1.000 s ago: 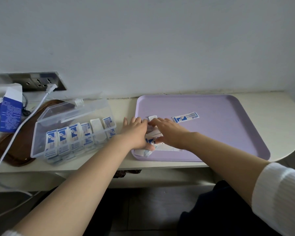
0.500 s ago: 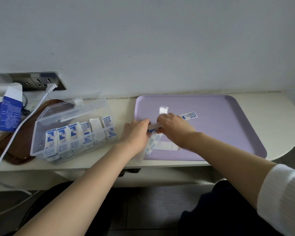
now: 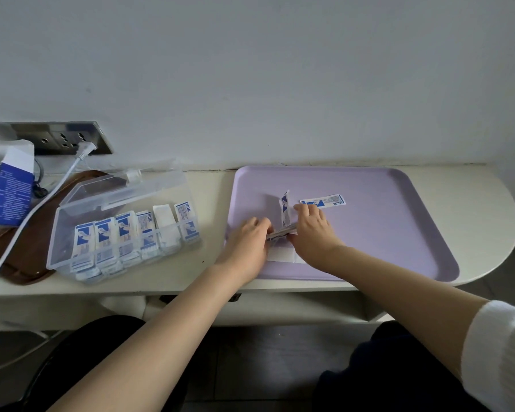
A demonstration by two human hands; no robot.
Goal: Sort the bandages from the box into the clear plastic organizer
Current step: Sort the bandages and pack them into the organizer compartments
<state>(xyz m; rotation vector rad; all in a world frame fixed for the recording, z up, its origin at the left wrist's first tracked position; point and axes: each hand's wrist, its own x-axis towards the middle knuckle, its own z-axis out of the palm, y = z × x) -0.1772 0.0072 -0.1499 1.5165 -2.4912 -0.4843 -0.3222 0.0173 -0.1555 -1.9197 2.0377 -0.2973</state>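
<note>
A thin stack of bandages (image 3: 281, 232), white with blue print, is held over the purple tray (image 3: 399, 233), toward its 8 o'clock corner. 1 upright bandage (image 3: 284, 208) is stuck up from the stack. The stack's left end is pinched by the left hand (image 3: 246, 243) and its right end by the right hand (image 3: 312, 230), with the fingers curled and pressed together. Both bare arms are stretched forward. 1 flat bandage (image 3: 324, 201) is laid at 1 o'clock from the right hand. At 9 o'clock from the tray, the clear organizer (image 3: 72, 209) is seen with its lid open and 6 slots filled. Further toward 9 o'clock, the blue and white box (image 3: 11, 191) is seen opened.
</note>
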